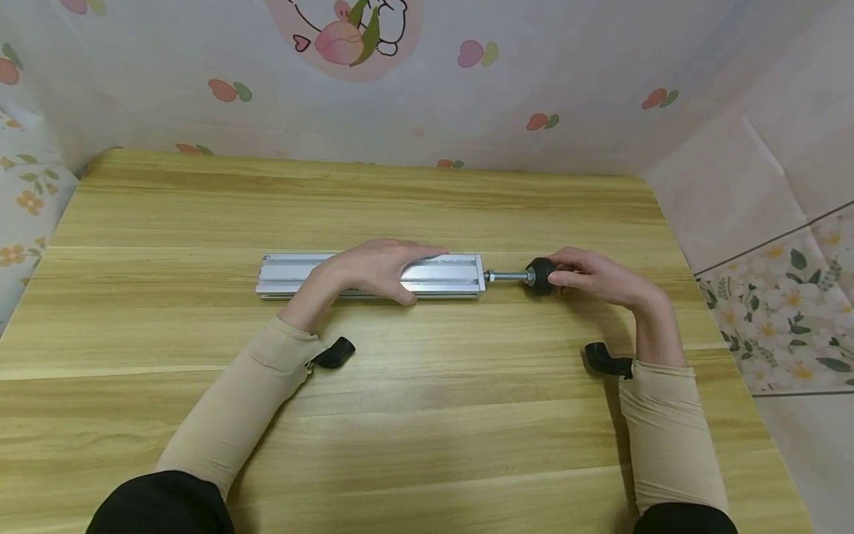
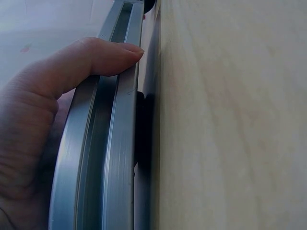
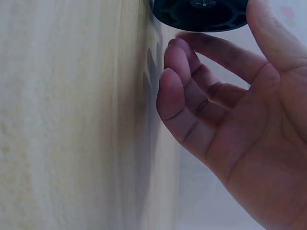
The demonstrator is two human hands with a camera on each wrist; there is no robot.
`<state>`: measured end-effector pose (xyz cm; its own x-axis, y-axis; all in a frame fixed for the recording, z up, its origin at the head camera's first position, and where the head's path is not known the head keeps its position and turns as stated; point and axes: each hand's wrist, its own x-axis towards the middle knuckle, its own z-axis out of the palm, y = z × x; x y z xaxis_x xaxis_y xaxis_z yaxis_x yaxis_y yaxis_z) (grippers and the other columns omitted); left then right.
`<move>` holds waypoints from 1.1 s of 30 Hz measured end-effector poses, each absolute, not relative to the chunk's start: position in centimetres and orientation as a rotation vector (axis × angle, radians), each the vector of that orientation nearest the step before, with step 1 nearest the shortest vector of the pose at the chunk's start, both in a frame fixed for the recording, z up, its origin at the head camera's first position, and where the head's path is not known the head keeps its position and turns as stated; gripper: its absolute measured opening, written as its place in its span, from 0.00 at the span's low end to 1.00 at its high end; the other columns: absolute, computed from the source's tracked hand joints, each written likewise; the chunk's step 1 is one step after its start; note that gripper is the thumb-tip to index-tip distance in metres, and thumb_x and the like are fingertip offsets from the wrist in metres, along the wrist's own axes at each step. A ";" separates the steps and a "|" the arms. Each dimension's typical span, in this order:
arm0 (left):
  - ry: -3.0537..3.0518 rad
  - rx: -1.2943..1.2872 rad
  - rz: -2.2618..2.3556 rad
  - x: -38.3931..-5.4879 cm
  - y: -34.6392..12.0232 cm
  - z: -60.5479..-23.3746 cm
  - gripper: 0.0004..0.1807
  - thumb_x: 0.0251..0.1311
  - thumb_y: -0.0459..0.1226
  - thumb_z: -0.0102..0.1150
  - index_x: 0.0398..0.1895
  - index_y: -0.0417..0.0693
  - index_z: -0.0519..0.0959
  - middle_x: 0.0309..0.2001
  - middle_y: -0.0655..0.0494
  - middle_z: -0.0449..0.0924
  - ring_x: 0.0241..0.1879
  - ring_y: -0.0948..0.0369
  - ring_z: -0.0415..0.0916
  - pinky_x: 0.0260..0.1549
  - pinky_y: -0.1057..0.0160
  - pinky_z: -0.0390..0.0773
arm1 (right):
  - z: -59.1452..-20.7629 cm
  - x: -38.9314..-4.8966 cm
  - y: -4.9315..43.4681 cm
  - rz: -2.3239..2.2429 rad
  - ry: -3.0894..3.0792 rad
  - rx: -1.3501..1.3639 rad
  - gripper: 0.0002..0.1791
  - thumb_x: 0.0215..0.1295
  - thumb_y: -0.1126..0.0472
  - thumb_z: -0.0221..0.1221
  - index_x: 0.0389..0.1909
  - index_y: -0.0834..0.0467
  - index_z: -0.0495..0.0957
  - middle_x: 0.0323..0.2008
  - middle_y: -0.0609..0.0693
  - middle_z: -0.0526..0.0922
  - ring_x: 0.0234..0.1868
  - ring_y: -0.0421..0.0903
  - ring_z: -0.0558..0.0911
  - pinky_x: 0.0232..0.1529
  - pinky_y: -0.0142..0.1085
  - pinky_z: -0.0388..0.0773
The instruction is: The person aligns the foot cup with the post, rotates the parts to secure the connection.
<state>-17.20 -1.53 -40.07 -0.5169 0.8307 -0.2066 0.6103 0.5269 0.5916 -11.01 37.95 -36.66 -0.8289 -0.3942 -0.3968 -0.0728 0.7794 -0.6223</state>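
A slotted aluminium profile (image 1: 440, 273) lies lengthwise across the wooden table. My left hand (image 1: 373, 265) grips it from above, the thumb over the near side; in the left wrist view the thumb (image 2: 108, 57) crosses the slotted face of the profile (image 2: 120, 143). From the profile's right end a threaded rod (image 1: 510, 277) sticks out, carrying a round black levelling foot (image 1: 539, 276). My right hand (image 1: 597, 278) pinches this foot at its rim between thumb and fingers. The right wrist view shows the foot's ribbed underside (image 3: 201, 17), with the other fingers (image 3: 171, 93) loosely curled below.
The wooden table (image 1: 427, 415) has a patterned wall covering (image 1: 414, 111) along its back edge. Patterned tiles (image 1: 787, 311) stand beyond the right edge. A black wrist camera mount (image 1: 336, 352) juts from the left sleeve, another mount (image 1: 606, 360) from the right.
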 end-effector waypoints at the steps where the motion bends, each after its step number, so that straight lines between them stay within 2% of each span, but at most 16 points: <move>1: 2.300 1.171 0.628 -17.2 -1.5 -40.1 0.52 0.49 0.44 0.64 0.82 0.65 0.57 0.77 0.56 0.67 0.76 0.55 0.65 0.72 0.47 0.67 | -36.6 -11.0 37.9 -0.833 2.450 -0.350 0.24 0.79 0.55 0.53 0.70 0.58 0.72 0.52 0.56 0.81 0.45 0.44 0.80 0.48 0.32 0.77; 3: 2.301 1.171 0.628 -17.2 -1.6 -40.1 0.52 0.49 0.44 0.64 0.82 0.65 0.57 0.77 0.57 0.66 0.76 0.56 0.65 0.73 0.47 0.67 | -36.6 -11.0 37.8 -0.861 2.450 -0.340 0.29 0.76 0.56 0.57 0.75 0.56 0.67 0.60 0.57 0.79 0.50 0.44 0.80 0.50 0.30 0.77; 6: 2.300 1.176 0.628 -17.2 -1.6 -40.1 0.51 0.49 0.44 0.64 0.82 0.65 0.57 0.77 0.56 0.66 0.76 0.56 0.64 0.73 0.47 0.67 | -36.7 -11.0 37.5 -0.938 2.450 -0.312 0.36 0.67 0.59 0.67 0.74 0.55 0.67 0.67 0.56 0.74 0.54 0.47 0.80 0.52 0.29 0.78; 9: 2.301 1.179 0.624 -17.3 -1.6 -40.2 0.51 0.50 0.45 0.64 0.82 0.66 0.57 0.77 0.57 0.67 0.76 0.56 0.65 0.73 0.47 0.67 | -37.0 -11.2 37.1 -0.996 2.447 -0.286 0.40 0.57 0.63 0.74 0.70 0.57 0.67 0.64 0.57 0.74 0.54 0.50 0.81 0.51 0.31 0.81; 11: 2.302 1.182 0.623 -17.3 -1.6 -40.2 0.51 0.50 0.45 0.64 0.82 0.65 0.57 0.77 0.56 0.67 0.76 0.55 0.65 0.73 0.47 0.67 | -37.1 -11.2 36.8 -1.003 2.444 -0.285 0.41 0.54 0.64 0.76 0.68 0.59 0.66 0.64 0.57 0.74 0.54 0.52 0.82 0.51 0.32 0.81; 18: 2.303 1.173 0.618 -17.3 -1.6 -40.3 0.52 0.49 0.45 0.64 0.82 0.65 0.56 0.77 0.57 0.67 0.76 0.55 0.65 0.73 0.47 0.67 | -37.2 -11.3 36.5 -0.978 2.432 -0.276 0.40 0.55 0.65 0.75 0.66 0.61 0.66 0.63 0.60 0.73 0.56 0.60 0.82 0.50 0.32 0.82; 22: 2.305 1.168 0.613 -17.2 -1.6 -40.2 0.52 0.49 0.45 0.64 0.82 0.65 0.56 0.77 0.58 0.66 0.76 0.56 0.65 0.73 0.48 0.67 | -37.2 -11.2 36.5 -0.980 2.448 -0.288 0.39 0.55 0.64 0.75 0.65 0.62 0.67 0.61 0.62 0.75 0.55 0.60 0.83 0.49 0.30 0.82; 27: 2.304 1.166 0.614 -17.2 -1.6 -40.1 0.52 0.49 0.44 0.63 0.82 0.65 0.56 0.77 0.58 0.66 0.76 0.56 0.65 0.72 0.48 0.67 | -37.2 -11.2 36.8 -0.976 2.469 -0.317 0.37 0.56 0.64 0.74 0.65 0.63 0.69 0.60 0.61 0.77 0.54 0.55 0.84 0.50 0.28 0.82; 33: 2.301 1.166 0.619 -17.2 -1.5 -40.1 0.52 0.49 0.45 0.63 0.82 0.66 0.56 0.77 0.58 0.66 0.76 0.56 0.64 0.73 0.48 0.67 | -37.2 -11.2 37.1 -0.992 2.482 -0.287 0.33 0.59 0.65 0.72 0.65 0.61 0.71 0.57 0.57 0.79 0.50 0.40 0.82 0.50 0.27 0.80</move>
<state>-17.24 -1.52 -40.14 -0.5191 0.8276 -0.2137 0.6084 0.5334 0.5876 -11.18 37.13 -37.19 -0.8774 -0.3488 -0.3294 -0.0257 0.7198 -0.6937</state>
